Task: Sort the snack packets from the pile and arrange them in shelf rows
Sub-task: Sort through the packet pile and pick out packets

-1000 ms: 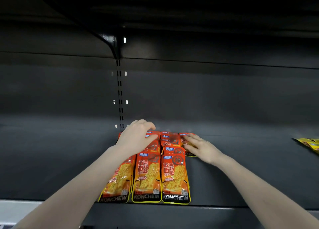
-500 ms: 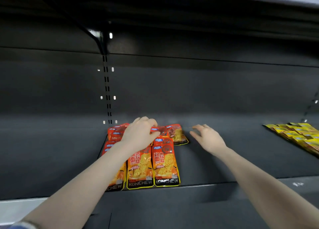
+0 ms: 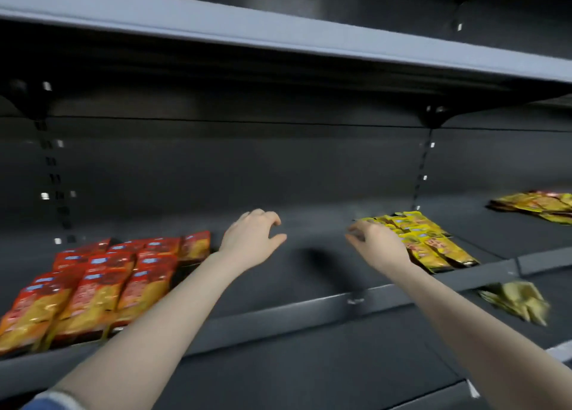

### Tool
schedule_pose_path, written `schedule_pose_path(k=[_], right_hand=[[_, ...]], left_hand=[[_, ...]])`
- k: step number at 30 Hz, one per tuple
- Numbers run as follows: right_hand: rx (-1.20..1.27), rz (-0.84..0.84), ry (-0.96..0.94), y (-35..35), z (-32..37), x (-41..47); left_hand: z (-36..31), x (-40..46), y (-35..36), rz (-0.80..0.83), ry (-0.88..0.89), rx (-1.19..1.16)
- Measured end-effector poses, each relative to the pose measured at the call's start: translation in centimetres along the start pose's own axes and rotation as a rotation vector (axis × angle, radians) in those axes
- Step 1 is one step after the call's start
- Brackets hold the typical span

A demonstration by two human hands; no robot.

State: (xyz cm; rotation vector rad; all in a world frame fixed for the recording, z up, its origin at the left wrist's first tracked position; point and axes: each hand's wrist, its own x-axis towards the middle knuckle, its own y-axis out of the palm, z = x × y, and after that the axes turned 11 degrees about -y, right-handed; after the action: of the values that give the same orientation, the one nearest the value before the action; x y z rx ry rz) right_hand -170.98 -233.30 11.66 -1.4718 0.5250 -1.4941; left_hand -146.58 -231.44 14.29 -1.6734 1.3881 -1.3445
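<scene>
Head view, looking along the shelf (image 3: 278, 313): I count the red-and-orange snack packets (image 3: 102, 282) as the finished part; they lie flat in neat overlapping rows at the left end of the shelf, running from the back panel out to the front edge, and neither hand touches them; my left hand (image 3: 250, 242) hovers just beside their right flank over bare shelf, fingers loosely curled and holding nothing; my right hand (image 3: 379, 244) is out over the middle-right of the shelf, at the near-left side of the yellow packets (image 3: 427, 239), its fingers reaching forward and slightly bent; the picture is smeared there, so I cannot tell whether the fingertips are touching a packet, pinching one or only coming close; the yellow packets lie fanned and overlapping beside the right upright, reaching the front edge, and I judge them as a row under way; a further heap of yellow packets (image 3: 535, 205) sits on the next shelf section at the far right, looser and less squared, and a crumpled yellow packet (image 3: 517, 298) lies on the lower shelf beneath the front edge; so I would say one colour is sorted and laid, the yellow needs straightening and gathering, and the wide gap between the two groups could take more rows.
</scene>
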Motion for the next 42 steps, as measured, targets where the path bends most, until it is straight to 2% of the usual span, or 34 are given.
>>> schedule_pose_path(k=[8,16,28,35,42], right_hand=[[-0.075,0.022,0.12,-7.1,-18.1,-4.1],[-0.092,-0.007,0.19,-9.0,-33.0,-4.4],[-0.165,-0.035,0.3,-12.4,-55.1,0.1],[-0.188,-0.038,0.21,-14.4,-67.8,1.9],[-0.2,-0.017,0.082,-16.4,-81.9,3.6]], left_hand=[[-18.4,2.4,7.1,0.043,0.031,-0.049],[-34.3,8.1,14.0,0.074,0.111,-0.058],[-51.5,19.9,23.2,0.153,0.178,0.009],[-59.9,23.9,28.8,0.148,0.102,0.01],[-69.8,26.8,36.6,0.152,-0.096,0.001]])
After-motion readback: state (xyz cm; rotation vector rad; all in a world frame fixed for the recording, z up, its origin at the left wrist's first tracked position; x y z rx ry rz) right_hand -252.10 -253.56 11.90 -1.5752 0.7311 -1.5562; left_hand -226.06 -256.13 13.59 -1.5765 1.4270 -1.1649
